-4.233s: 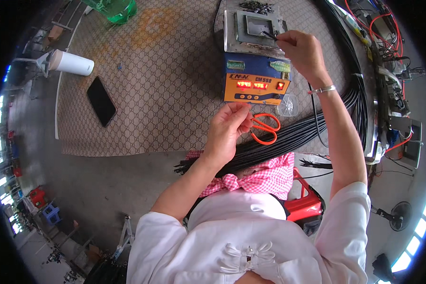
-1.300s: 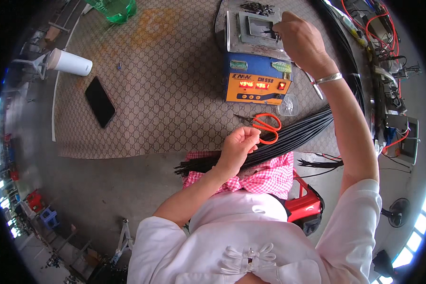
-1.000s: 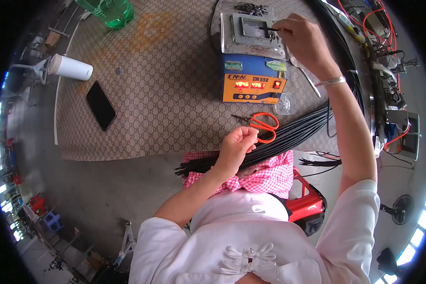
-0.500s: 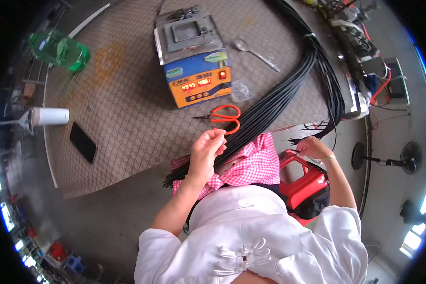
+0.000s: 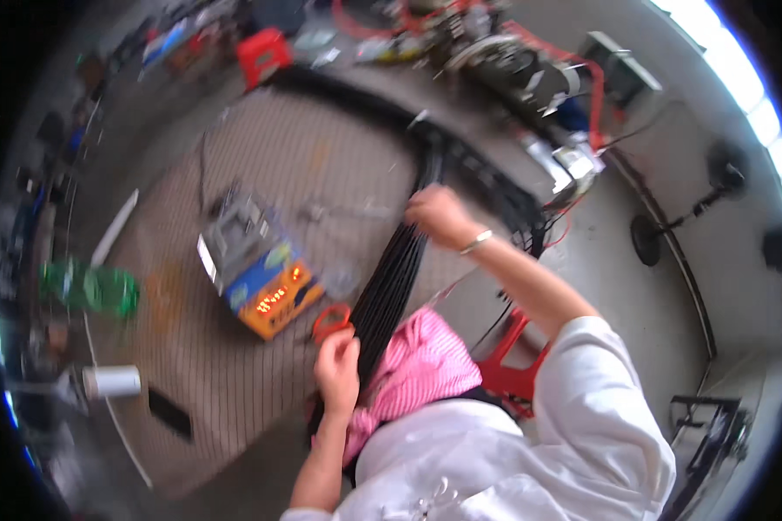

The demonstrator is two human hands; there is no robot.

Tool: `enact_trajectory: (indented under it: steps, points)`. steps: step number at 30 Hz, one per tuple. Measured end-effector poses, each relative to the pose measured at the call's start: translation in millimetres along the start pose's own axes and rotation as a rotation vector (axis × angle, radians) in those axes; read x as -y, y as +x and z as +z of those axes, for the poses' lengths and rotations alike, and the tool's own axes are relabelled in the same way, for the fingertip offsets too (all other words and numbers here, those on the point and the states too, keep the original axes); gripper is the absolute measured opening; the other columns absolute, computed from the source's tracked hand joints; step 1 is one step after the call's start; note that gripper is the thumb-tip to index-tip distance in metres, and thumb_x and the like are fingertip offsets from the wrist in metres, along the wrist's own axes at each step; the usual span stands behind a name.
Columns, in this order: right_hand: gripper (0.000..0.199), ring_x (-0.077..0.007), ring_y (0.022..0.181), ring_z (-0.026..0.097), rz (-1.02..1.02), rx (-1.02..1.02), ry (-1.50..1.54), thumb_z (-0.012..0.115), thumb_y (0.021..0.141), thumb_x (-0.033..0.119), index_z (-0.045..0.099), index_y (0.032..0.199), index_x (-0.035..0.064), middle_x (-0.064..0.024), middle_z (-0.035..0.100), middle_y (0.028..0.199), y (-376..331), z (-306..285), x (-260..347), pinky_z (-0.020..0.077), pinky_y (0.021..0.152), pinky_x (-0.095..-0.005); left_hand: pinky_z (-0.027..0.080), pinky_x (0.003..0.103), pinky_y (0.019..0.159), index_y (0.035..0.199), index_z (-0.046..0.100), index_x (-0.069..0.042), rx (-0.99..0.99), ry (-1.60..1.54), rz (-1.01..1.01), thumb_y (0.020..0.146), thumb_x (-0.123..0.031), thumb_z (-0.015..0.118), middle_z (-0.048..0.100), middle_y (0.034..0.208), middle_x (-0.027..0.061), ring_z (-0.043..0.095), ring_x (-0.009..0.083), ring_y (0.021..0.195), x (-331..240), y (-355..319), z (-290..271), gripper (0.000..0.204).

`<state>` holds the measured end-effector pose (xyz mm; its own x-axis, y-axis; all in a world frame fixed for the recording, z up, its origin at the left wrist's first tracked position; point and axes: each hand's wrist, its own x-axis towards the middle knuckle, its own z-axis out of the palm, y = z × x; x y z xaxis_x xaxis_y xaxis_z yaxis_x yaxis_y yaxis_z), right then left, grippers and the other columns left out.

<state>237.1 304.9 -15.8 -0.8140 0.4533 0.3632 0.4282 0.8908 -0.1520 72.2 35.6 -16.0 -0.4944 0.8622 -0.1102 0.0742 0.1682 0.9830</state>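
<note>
My left hand point(image 5: 337, 373) is closed in a pinch near the table's front edge, just below the red-handled scissors point(image 5: 320, 331). What its fingers hold, if anything, is too blurred to make out. Farther forward, my right hand point(image 5: 441, 217) closes over the upper part of a long bundle of black cables point(image 5: 389, 286). The bundle runs from the far side of the table toward my lap, where pink checked cloth point(image 5: 430, 360) lies. Left of the scissors stands a blue and orange box point(image 5: 278, 300) with a lit display and a grey metal top.
A spoon point(image 5: 352, 211) and a clear plastic piece point(image 5: 341, 280) lie behind the scissors. Leftward are a green bottle point(image 5: 91, 288), a white cup point(image 5: 111, 382) and a black phone point(image 5: 170, 413). A red stool point(image 5: 514, 365) stands at right, machinery point(image 5: 517, 78) beyond the table.
My right hand has moved from the loose cable ends at the right up onto the bundle. My left hand stays pinched by the scissors. The whole view has turned and blurred.
</note>
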Motion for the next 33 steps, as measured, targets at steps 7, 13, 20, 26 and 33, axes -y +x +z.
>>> enact_trajectory:
  steps: [7, 13, 20, 26, 33]
  points:
    - [0.004, -0.0177, 0.082, 0.056, -0.048, 0.229, -0.227, 0.061, 0.064, 0.02, 0.06, 0.068, 0.0208, 0.0056, 0.058, 0.077, 19, -3, 2, 0.0428, 0.062, -0.0335, 0.046, 0.03, 0.067, 0.092, 0.056, 0.001, 0.04, 0.389, 0.309, 0.077, -0.005, 0.059, 0.053, 0.085, 0.0092, 0.055, 0.0205, 0.075, -27, 9, 19, 0.017]
    - [0.02, -0.0215, 0.078, 0.057, -0.116, 0.239, 0.154, 0.07, 0.055, 0.023, 0.062, 0.072, 0.0158, -0.0006, 0.058, 0.075, 42, -17, -12, 0.0437, 0.065, -0.0354, 0.044, 0.034, 0.074, 0.105, 0.05, 0.001, -0.089, 0.832, 0.746, 0.076, -0.007, 0.061, 0.055, 0.094, 0.0124, 0.053, 0.0257, 0.086, -32, 27, 34, 0.032]
    - [0.022, -0.0224, 0.066, 0.059, 0.154, 0.157, 0.531, 0.072, 0.059, 0.022, 0.063, 0.072, 0.0068, -0.0062, 0.061, 0.07, 34, -78, -32, 0.0456, 0.059, -0.0318, 0.043, 0.024, 0.053, 0.1, 0.049, 0.002, 0.191, 0.202, 0.105, 0.082, -0.008, 0.053, 0.055, 0.068, 0.0034, 0.051, 0.0094, 0.056, -40, 15, 18, 0.021]
    - [0.023, -0.0225, 0.07, 0.06, 0.112, 0.439, -0.139, 0.071, 0.056, 0.024, 0.063, 0.073, 0.0101, -0.0058, 0.062, 0.071, 2, -69, -25, 0.0463, 0.06, -0.0342, 0.042, 0.022, 0.047, 0.085, 0.059, 0.002, 0.266, 0.365, -0.06, 0.08, -0.009, 0.055, 0.058, 0.061, 0.0045, 0.053, 0.0086, 0.05, -18, -18, -59, 0.012]
    - [0.019, -0.0181, 0.054, 0.054, -0.036, 0.725, 1.12, 0.064, 0.069, 0.019, 0.06, 0.074, 0.0009, -0.0092, 0.056, 0.058, -14, -40, 135, 0.0433, 0.051, -0.0324, 0.04, 0.02, 0.046, 0.084, 0.059, 0.002, 0.22, 0.164, 0.004, 0.08, -0.007, 0.057, 0.058, 0.063, 0.004, 0.051, 0.0063, 0.05, -29, -27, -11, 0.01]
